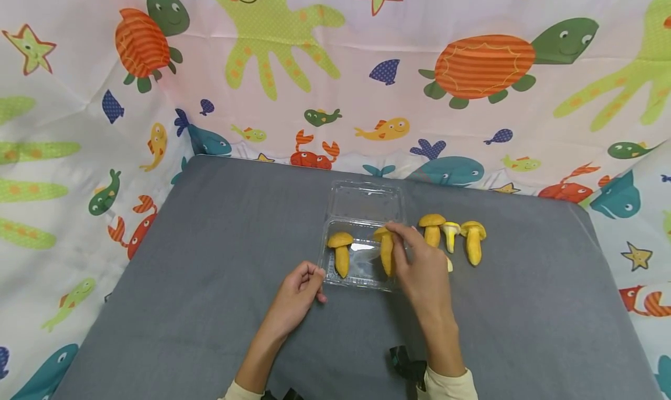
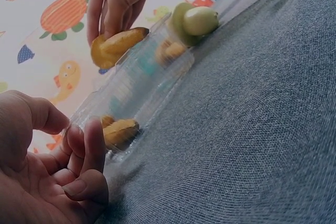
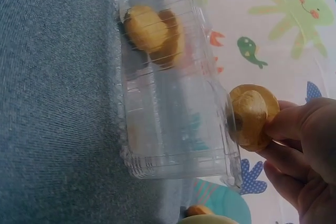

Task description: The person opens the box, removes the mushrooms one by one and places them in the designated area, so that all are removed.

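Note:
A clear plastic box (image 1: 362, 283) lies on the grey cloth with its hinged lid (image 1: 367, 202) folded back. One yellow toy mushroom (image 1: 342, 260) is in its left side. At the near left corner, my left hand (image 1: 297, 295) pinches the box's edge between thumb and finger. My right hand (image 1: 426, 275) grips a second yellow mushroom (image 1: 387, 254) by its cap, stem toward me. That mushroom (image 3: 251, 119) shows above the box wall in the right wrist view, over the box's right side.
Right of the box lie a yellow mushroom (image 1: 432, 228), a paler one (image 1: 451, 237) and another yellow one (image 1: 474, 248). A pale piece (image 1: 449, 264) shows partly behind the right hand. A printed sea-animal curtain (image 1: 346, 50) borders the grey table (image 1: 236, 225).

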Action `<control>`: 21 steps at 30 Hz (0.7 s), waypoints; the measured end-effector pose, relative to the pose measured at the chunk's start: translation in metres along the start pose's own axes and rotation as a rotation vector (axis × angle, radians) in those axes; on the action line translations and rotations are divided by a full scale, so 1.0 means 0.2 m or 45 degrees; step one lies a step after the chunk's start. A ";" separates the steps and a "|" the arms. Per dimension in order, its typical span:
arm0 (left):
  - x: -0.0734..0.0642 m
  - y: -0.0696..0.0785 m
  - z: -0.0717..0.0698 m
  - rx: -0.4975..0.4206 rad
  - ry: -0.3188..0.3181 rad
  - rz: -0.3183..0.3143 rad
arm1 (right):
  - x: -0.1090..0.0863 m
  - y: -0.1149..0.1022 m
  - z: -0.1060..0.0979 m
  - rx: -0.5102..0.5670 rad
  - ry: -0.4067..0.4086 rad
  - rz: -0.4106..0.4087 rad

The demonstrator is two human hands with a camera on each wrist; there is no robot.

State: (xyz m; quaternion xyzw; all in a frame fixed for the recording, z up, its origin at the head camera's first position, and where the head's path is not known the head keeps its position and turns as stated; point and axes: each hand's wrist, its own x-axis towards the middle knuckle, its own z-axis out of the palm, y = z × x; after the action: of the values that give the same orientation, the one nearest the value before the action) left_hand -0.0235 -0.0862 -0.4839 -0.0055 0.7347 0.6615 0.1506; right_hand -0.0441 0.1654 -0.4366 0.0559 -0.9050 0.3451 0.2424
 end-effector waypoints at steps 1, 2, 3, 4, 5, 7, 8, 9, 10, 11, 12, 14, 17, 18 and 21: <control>0.00 0.00 0.00 -0.002 -0.001 0.002 | 0.00 0.00 0.00 -0.004 0.006 -0.005; 0.00 0.00 0.00 -0.007 -0.001 0.005 | 0.00 0.00 -0.01 -0.010 0.017 -0.014; 0.00 0.00 0.00 -0.009 -0.003 0.006 | 0.00 0.01 -0.01 -0.021 0.029 -0.022; 0.00 0.00 0.00 -0.014 -0.003 0.008 | 0.00 0.01 -0.01 -0.030 0.038 -0.029; 0.00 0.01 0.00 -0.018 -0.004 0.008 | 0.00 0.01 -0.02 -0.040 0.049 -0.037; -0.01 0.01 0.00 -0.026 -0.006 0.012 | 0.00 0.02 -0.02 -0.055 0.066 -0.048; -0.01 0.02 0.00 -0.029 -0.007 0.012 | 0.01 0.02 -0.03 -0.060 0.072 -0.052; -0.01 0.02 0.00 -0.030 -0.008 0.012 | 0.01 0.02 -0.03 -0.061 0.077 -0.052; -0.01 0.02 0.00 -0.033 -0.009 0.013 | 0.01 0.03 -0.04 -0.061 0.081 -0.051; -0.01 0.02 0.00 -0.033 -0.011 0.012 | 0.01 0.03 -0.05 -0.063 0.088 -0.051; -0.01 0.02 0.00 -0.035 -0.011 0.012 | 0.01 0.03 -0.05 -0.063 0.095 -0.047; -0.01 0.02 0.00 -0.035 -0.009 0.011 | 0.01 0.03 -0.07 -0.066 0.113 -0.041; -0.01 0.02 0.00 -0.038 -0.004 0.007 | 0.01 0.03 -0.09 -0.064 0.142 -0.043; -0.01 0.02 0.00 -0.039 -0.002 0.008 | 0.01 0.03 -0.10 -0.067 0.150 -0.043; -0.01 0.02 0.00 -0.049 0.005 0.007 | 0.02 0.04 -0.12 -0.075 0.182 -0.056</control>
State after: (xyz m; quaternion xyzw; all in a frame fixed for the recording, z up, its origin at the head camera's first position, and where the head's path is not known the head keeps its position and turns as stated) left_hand -0.0223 -0.0855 -0.4793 -0.0077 0.7222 0.6758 0.1471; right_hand -0.0398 0.1875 -0.4256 0.0439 -0.8937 0.3161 0.3154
